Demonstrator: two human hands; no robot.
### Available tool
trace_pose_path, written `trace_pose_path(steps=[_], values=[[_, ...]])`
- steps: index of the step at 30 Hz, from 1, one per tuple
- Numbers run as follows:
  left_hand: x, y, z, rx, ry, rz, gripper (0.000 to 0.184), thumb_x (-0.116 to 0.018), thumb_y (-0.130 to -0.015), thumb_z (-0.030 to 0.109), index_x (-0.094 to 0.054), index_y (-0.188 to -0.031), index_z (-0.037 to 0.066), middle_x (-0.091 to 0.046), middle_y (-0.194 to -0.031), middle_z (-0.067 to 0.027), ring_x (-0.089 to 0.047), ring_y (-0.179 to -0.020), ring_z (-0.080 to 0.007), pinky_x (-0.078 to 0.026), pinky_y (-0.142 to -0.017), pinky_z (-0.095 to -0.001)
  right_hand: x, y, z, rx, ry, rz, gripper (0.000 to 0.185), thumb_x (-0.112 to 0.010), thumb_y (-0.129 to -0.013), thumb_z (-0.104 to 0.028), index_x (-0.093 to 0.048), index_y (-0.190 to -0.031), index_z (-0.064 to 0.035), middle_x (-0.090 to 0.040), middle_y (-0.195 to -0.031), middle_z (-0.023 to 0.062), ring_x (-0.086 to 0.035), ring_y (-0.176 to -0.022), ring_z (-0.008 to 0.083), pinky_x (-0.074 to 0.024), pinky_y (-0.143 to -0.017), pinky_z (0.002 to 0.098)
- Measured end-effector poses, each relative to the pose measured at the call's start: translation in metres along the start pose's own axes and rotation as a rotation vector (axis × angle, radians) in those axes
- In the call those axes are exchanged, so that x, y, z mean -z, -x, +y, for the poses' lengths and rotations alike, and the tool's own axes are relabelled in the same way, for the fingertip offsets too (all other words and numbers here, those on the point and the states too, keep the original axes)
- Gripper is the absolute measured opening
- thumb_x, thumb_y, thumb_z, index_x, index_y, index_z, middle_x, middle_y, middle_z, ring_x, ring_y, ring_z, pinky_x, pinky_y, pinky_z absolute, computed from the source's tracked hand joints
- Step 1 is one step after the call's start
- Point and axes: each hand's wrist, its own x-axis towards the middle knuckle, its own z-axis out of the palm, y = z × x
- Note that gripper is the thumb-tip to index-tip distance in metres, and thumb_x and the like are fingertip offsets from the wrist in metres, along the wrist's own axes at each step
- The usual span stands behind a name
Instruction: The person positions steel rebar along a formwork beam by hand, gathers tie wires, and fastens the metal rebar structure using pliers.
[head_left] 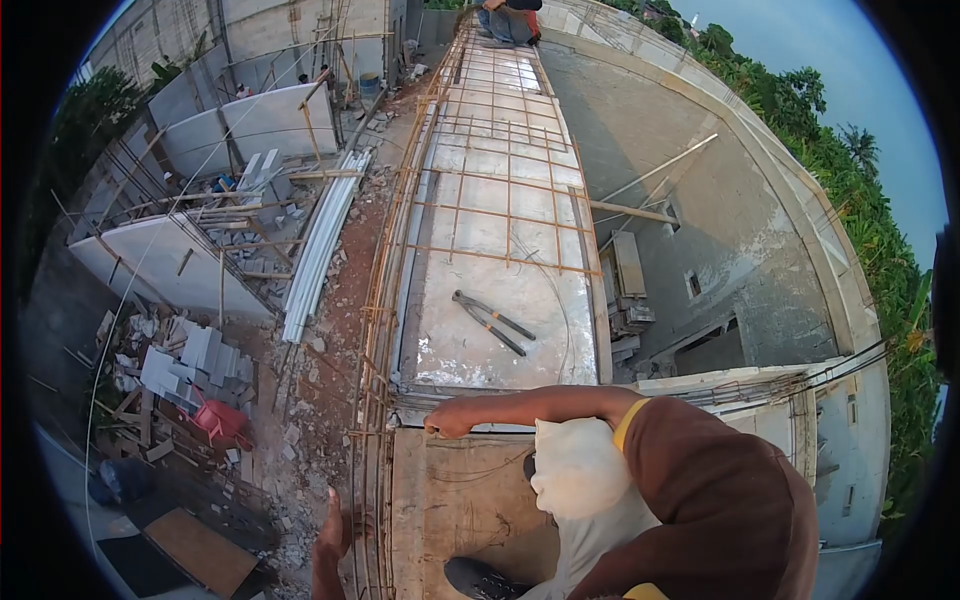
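My right hand [449, 418] is closed at the near end of the white formwork panel [500, 340], beside the long reinforcing bars [377, 390]. Whatever its fingers may hold is too small to make out. Lower down, my left hand [335, 528] has its thumb stretched up and its fingers apart, reaching in among the same bars; part of the fingers is hidden there. A pair of end-cutting pincers [494, 322], with dark handles banded orange, lies on the panel beyond my right hand. Farther along, a grid of tied rebar [510, 185] lies over the panel.
My shoe [480, 578] rests on a plywood board [450, 500]. Another person [510, 22] crouches at the far end. Drops lie on both sides: rubble and a red wheelbarrow [218, 420] below left, a walled concrete space [740, 280] right. Thin wire [560, 300] curls near the pincers.
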Motion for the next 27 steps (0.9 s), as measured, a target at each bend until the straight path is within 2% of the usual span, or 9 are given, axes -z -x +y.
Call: trace_pose_path(steps=[5,7,11,13,15,16,18,21,27], values=[[0.002,-0.010,-0.008,-0.044,0.023,0.059,0.101,-0.020,-0.077,0.087,-0.059,-0.104,-0.003,-0.059,-0.077,-0.0092,-0.058,-0.069,-0.0227,-0.048,-0.071,-0.0369,0.006,0.008,-0.003,-0.008,0.016,-0.019,0.032,-0.058,-0.087,-0.023,-0.060,-0.117,-0.0125,-0.063,-0.112,0.0152,-0.059,-0.107,0.0341,-0.0474,-0.085,0.0458],[-0.012,-0.018,-0.015,-0.018,-0.055,0.261,0.095,-0.021,-0.080,0.085,-0.060,-0.094,-0.001,-0.058,-0.071,-0.0090,-0.057,-0.063,-0.0224,-0.049,-0.064,-0.0358,0.011,0.009,-0.008,-0.019,0.024,-0.032,0.032,-0.057,-0.087,-0.023,-0.060,-0.117,-0.0127,-0.063,-0.112,0.0153,-0.059,-0.107,0.0342,-0.0474,-0.085,0.0460],[-0.006,-0.003,-0.002,-0.054,-0.004,0.114,0.090,-0.022,-0.082,0.082,-0.060,-0.084,0.000,-0.054,-0.061,-0.0072,-0.055,-0.056,-0.0213,-0.048,-0.058,-0.0346,0.013,0.012,-0.007,-0.049,0.007,-0.026,0.033,-0.054,-0.086,-0.019,-0.059,-0.119,-0.0132,-0.062,-0.113,0.0154,-0.058,-0.108,0.0337,-0.0458,-0.088,0.0465],[-0.012,0.002,0.002,-0.052,0.021,0.201,0.091,-0.020,-0.083,0.082,-0.059,-0.092,0.000,-0.053,-0.063,-0.0059,-0.052,-0.056,-0.0192,-0.047,-0.059,-0.0338,0.021,0.018,-0.013,-0.081,-0.004,-0.064,0.034,-0.053,-0.086,-0.017,-0.059,-0.119,-0.0128,-0.061,-0.116,0.0167,-0.057,-0.109,0.0351,-0.0452,-0.089,0.0465],[-0.012,-0.002,0.002,-0.104,-0.021,0.067,0.094,-0.015,-0.081,0.084,-0.058,-0.097,0.002,-0.052,-0.065,-0.0052,-0.055,-0.065,-0.0181,-0.047,-0.065,-0.0358,0.008,0.015,0.004,-0.027,0.038,0.023,0.032,-0.059,-0.085,-0.021,-0.062,-0.116,-0.0133,-0.065,-0.110,0.0147,-0.062,-0.102,0.0323,-0.0494,-0.084,0.0426],[-0.008,-0.009,-0.002,-0.052,-0.057,0.065,0.095,-0.015,-0.081,0.084,-0.058,-0.101,0.002,-0.053,-0.069,-0.0061,-0.054,-0.068,-0.0159,-0.047,-0.067,-0.0353,0.011,0.013,-0.002,0.131,0.064,-0.133,0.032,-0.059,-0.085,-0.021,-0.062,-0.116,-0.0133,-0.065,-0.110,0.0147,-0.062,-0.102,0.0323,-0.0494,-0.084,0.0426],[-0.020,-0.004,-0.006,-0.059,-0.111,0.144,0.093,-0.016,-0.084,0.081,-0.059,-0.108,0.002,-0.056,-0.077,-0.0080,-0.057,-0.074,-0.0185,-0.049,-0.073,-0.0383,0.027,0.020,-0.020,-0.004,-0.043,-0.033,0.027,-0.058,-0.087,-0.009,-0.060,-0.113,-0.0011,-0.068,-0.096,0.0158,-0.067,-0.089,0.0280,-0.0520,-0.077,0.0361],[-0.022,0.012,0.000,-0.057,-0.213,0.226,0.098,-0.013,-0.081,0.083,-0.062,-0.108,0.003,-0.049,-0.076,-0.0069,-0.048,-0.072,-0.0189,-0.045,-0.072,-0.0406,0.010,0.014,-0.005,0.012,-0.138,-0.039,0.026,-0.058,-0.088,-0.003,-0.058,-0.114,-0.0002,-0.067,-0.094,0.0185,-0.066,-0.088,0.0263,-0.0509,-0.080,0.0351],[-0.013,0.013,-0.001,-0.077,-0.112,0.163,0.100,-0.016,-0.079,0.085,-0.062,-0.111,0.002,-0.044,-0.073,-0.0022,-0.045,-0.067,-0.0153,-0.043,-0.066,-0.0334,-0.006,0.022,0.015,-0.039,-0.079,-0.128,0.026,-0.059,-0.087,-0.004,-0.058,-0.113,0.0001,-0.067,-0.096,0.0184,-0.066,-0.089,0.0276,-0.0498,-0.079,0.0356]])
